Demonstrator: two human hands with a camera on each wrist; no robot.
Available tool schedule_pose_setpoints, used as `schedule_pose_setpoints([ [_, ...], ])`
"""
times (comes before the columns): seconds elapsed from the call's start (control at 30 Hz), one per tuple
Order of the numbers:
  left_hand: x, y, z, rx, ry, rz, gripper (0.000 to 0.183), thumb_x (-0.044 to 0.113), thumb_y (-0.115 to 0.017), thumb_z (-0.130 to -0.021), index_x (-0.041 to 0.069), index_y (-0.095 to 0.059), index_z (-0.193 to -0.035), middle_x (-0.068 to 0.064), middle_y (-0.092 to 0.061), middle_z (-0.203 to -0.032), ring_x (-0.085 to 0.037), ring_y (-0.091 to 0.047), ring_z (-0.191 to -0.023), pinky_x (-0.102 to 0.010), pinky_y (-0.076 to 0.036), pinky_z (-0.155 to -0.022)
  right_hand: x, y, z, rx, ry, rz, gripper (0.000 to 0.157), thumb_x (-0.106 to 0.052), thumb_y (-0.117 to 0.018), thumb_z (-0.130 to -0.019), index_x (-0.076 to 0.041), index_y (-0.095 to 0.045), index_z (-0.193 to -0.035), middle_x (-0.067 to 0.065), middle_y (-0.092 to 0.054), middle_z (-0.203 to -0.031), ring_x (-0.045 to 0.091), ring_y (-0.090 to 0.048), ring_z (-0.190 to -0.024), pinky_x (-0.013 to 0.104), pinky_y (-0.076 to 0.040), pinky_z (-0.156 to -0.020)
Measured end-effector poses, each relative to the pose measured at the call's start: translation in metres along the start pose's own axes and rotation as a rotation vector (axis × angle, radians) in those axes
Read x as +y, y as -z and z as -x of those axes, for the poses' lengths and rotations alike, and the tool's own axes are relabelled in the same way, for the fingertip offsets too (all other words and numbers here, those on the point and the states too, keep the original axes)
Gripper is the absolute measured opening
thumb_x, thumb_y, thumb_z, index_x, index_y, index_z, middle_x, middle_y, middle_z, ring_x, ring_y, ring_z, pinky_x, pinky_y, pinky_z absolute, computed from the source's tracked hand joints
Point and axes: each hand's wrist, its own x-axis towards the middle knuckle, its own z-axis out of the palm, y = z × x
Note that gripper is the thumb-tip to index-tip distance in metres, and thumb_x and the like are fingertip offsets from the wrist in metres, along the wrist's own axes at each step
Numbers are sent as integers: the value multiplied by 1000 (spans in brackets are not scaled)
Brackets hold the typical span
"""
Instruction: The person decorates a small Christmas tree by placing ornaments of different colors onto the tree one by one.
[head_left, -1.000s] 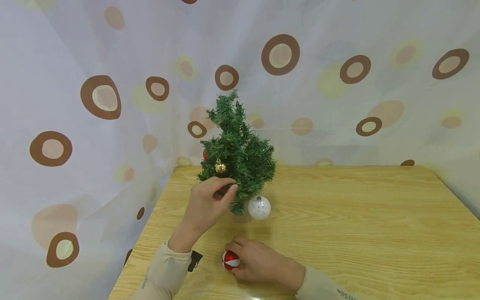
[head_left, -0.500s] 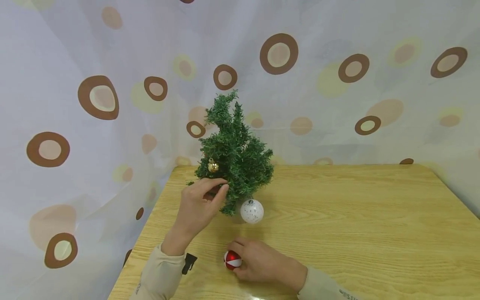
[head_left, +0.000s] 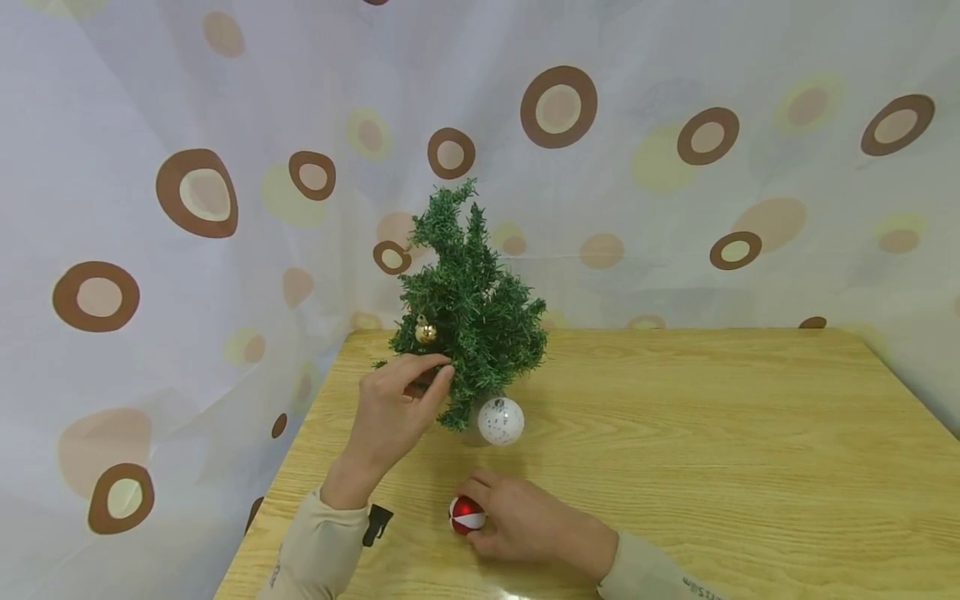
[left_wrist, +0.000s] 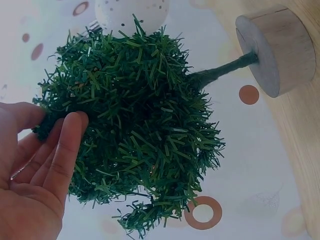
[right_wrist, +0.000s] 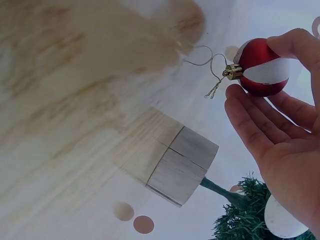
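A small artificial Christmas tree (head_left: 487,308) stands on the table on a round wooden base (left_wrist: 285,50). My left hand (head_left: 393,417) pinches a green branch at its lower front, with thumb and fingertips meeting among the needles in the left wrist view. My right hand (head_left: 525,521) holds a red and white bauble (head_left: 467,515) near the front of the table, thumb on one side and fingers on the other. From the bauble's gold cap (right_wrist: 232,71) trails a thin looped string. A gold bauble (head_left: 426,332) hangs just above my left hand, and a white speckled bauble (head_left: 501,421) hangs low at the front.
The wooden table (head_left: 712,442) stretches to the right of the tree. A patterned curtain (head_left: 637,183) hangs behind and along the left side. A black strap end (head_left: 377,525) sticks out beside the left sleeve.
My left hand has drawn the branch a little left, and the gold and white baubles have shifted left too. A red spot at the tree's left edge has gone from sight. My right hand has barely moved.
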Motion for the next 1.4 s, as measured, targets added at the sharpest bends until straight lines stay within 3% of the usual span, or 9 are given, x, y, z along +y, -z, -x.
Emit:
schedule_pose_setpoints([
  [0.37, -8, 10, 5, 48, 21, -32, 14, 3, -76, -95, 3, -81, -109, -9, -76, -86, -16, -74, -71, -22, -61, -62, -3, 13, 4, 28, -13, -21, 43, -18, -78, -90, -4, -66, -129, 1, -66, -117, 0, -61, -93, 14, -53, -80],
  [0.63, -16, 18, 9, 114, 96, -108, 17, 3, -76, -96, -1, -80, -111, -15, -79, -93, -23, -78, -76, -28, -62, -60, 0, 23, 9, 56, -34, -45, 42, -18, -78, -92, -4, -64, -129, 1, -66, -118, 0, -62, -90, 16, -55, -80],
  [0.77, -20, 20, 9, 156, 114, -110, 17, 1, -75, -96, -4, -79, -112, -17, -79, -92, -27, -78, -76, -21, -60, -61, 3, 30, 10, 108, -27, -47, 42, -17, -79, -90, -4, -63, -128, 2, -66, -115, 2, -63, -84, 16, -55, -76],
  [0.93, -28, 23, 8, 196, 128, -136, 20, 0, -75, -95, -6, -79, -114, -20, -80, -95, -30, -79, -78, -10, -55, -64, 6, 39, 11, 140, -39, -40, 45, -15, -80, -89, -3, -63, -128, 3, -67, -118, 4, -67, -90, 20, -58, -80],
  [1.03, -32, 24, 7, 201, 144, -163, 21, 0, -74, -96, -7, -78, -115, -21, -79, -96, -32, -79, -79, -16, -58, -63, 7, 42, 11, 151, -40, -43, 45, -15, -80, -89, -3, -63, -129, 3, -67, -116, 7, -69, -93, 21, -59, -81],
  [1.23, -37, 26, 5, 208, 162, -194, 20, 1, -73, -97, -7, -78, -115, -21, -79, -96, -32, -79, -80, -40, -63, -60, 11, 51, 12, 206, -55, -51, 44, -16, -80, -90, -4, -64, -129, 2, -68, -116, 6, -69, -92, 23, -60, -80],
  [1.4, -40, 28, 3, 218, 169, -195, 21, 1, -73, -98, -8, -77, -116, -23, -79, -97, -35, -79, -82, -45, -64, -61, 12, 58, 14, 263, -51, -59, 48, -15, -81, -90, -5, -63, -133, 1, -67, -115, 6, -69, -92, 24, -60, -80],
])
